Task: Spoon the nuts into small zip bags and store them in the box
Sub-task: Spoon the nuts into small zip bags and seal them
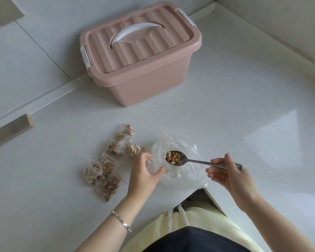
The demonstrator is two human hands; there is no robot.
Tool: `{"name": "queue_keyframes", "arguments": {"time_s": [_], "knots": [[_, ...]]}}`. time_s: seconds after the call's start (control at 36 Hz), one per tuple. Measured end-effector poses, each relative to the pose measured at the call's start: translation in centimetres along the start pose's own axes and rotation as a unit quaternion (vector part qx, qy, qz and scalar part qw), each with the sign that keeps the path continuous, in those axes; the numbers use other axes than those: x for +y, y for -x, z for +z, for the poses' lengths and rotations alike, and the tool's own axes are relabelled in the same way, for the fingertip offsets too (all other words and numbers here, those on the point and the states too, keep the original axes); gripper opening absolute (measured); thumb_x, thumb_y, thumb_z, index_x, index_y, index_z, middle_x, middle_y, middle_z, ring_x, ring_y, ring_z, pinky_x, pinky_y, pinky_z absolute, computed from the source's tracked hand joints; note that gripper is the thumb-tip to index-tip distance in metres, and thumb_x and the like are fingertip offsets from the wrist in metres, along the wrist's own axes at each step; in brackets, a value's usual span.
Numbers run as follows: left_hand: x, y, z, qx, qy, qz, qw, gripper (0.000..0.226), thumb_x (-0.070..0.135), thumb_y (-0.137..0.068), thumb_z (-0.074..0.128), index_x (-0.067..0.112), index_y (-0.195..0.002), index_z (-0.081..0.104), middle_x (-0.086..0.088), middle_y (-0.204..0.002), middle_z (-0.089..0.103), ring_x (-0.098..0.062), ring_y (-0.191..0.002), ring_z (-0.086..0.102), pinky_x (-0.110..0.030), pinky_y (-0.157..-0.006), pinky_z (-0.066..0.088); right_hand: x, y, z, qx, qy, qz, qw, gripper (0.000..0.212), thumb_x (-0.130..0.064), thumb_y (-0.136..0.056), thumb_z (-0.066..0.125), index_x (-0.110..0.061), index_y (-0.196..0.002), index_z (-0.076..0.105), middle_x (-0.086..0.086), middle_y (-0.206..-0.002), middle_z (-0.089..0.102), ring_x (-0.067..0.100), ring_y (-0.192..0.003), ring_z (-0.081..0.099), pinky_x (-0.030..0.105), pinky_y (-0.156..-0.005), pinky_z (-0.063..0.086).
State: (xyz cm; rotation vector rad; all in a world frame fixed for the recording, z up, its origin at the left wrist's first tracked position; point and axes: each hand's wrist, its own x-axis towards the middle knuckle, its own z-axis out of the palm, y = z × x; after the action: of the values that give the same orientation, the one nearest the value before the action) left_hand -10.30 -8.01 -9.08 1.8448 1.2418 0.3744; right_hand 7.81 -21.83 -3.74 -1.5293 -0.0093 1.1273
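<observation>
My right hand pinches the handle of a metal spoon whose bowl carries a heap of chopped nuts. The spoon hovers over a large clear plastic bag lying on the white counter. My left hand holds a small empty zip bag with a red stripe, its mouth just left of the spoon bowl. Several filled small zip bags of nuts lie in a cluster to the left. The pink storage box stands at the back with its lid closed.
The white counter meets a wall ledge along the back and right. The counter's front edge has a notch near my body at bottom centre. A wooden strip shows at the far left.
</observation>
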Motion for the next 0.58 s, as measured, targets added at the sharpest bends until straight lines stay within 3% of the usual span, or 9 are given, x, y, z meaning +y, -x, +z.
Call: {"name": "queue_keyframes", "arguments": {"time_s": [0.14, 0.22, 0.33, 0.44, 0.58], "knots": [[0.0, 0.7, -0.1, 0.011, 0.006, -0.006, 1.0, 0.048, 0.029, -0.069, 0.079, 0.025, -0.101, 0.043, 0.011, -0.1, 0.046, -0.006, -0.093, 0.045, 0.002, -0.073, 0.032, -1.3, 2.0, 3.4, -0.033, 0.078, -0.103, 0.991, 0.041, -0.028, -0.094, 0.037, -0.002, -0.08, 0.065, 0.016, -0.066, 0.07, 0.024, -0.061, 0.066, 0.026, -0.06, 0.055], [0.3, 1.0, -0.2, 0.013, 0.02, -0.013, 1.0, 0.046, 0.031, -0.07, 0.078, 0.028, -0.099, 0.042, 0.02, -0.096, 0.043, -0.003, -0.091, 0.043, -0.001, -0.074, 0.034, -1.0, 3.0, 5.2, -0.06, 0.172, -0.181, 0.966, 0.037, -0.04, -0.083, 0.041, -0.016, -0.076, 0.068, 0.004, -0.069, 0.071, 0.016, -0.063, 0.066, 0.019, -0.061, 0.051], [-0.2, 0.8, -0.5, 0.036, 0.007, 0.001, 0.999, 0.041, 0.032, -0.065, 0.08, 0.021, -0.094, 0.052, 0.014, -0.095, 0.047, -0.009, -0.093, 0.048, -0.015, -0.079, 0.039, -0.6, 3.6, 6.1, -0.102, 0.288, -0.246, 0.92, 0.023, -0.049, -0.079, 0.042, -0.038, -0.076, 0.063, -0.015, -0.076, 0.069, 0.001, -0.07, 0.064, 0.01, -0.068, 0.047], [-0.6, 0.6, -1.6, 0.054, -0.01, 0.015, 0.998, 0.046, 0.023, -0.064, 0.082, 0.024, -0.096, 0.05, 0.021, -0.096, 0.043, -0.009, -0.097, 0.044, -0.003, -0.079, 0.033, -0.7, 3.6, 5.7, -0.09, 0.305, -0.294, 0.901, 0.021, -0.051, -0.085, 0.041, -0.043, -0.08, 0.06, -0.018, -0.079, 0.068, -0.001, -0.072, 0.065, 0.012, -0.069, 0.048], [-1.9, 0.1, -3.8, 0.04, -0.017, 0.029, 0.999, 0.059, 0.014, -0.066, 0.082, 0.015, -0.116, 0.052, 0.012, -0.108, 0.052, -0.008, -0.105, 0.048, 0.006, -0.084, 0.025, -1.2, 3.3, 4.4, -0.039, 0.26, -0.271, 0.926, 0.029, -0.049, -0.088, 0.046, -0.031, -0.078, 0.066, -0.012, -0.074, 0.07, 0.004, -0.068, 0.065, 0.01, -0.066, 0.047]]}}
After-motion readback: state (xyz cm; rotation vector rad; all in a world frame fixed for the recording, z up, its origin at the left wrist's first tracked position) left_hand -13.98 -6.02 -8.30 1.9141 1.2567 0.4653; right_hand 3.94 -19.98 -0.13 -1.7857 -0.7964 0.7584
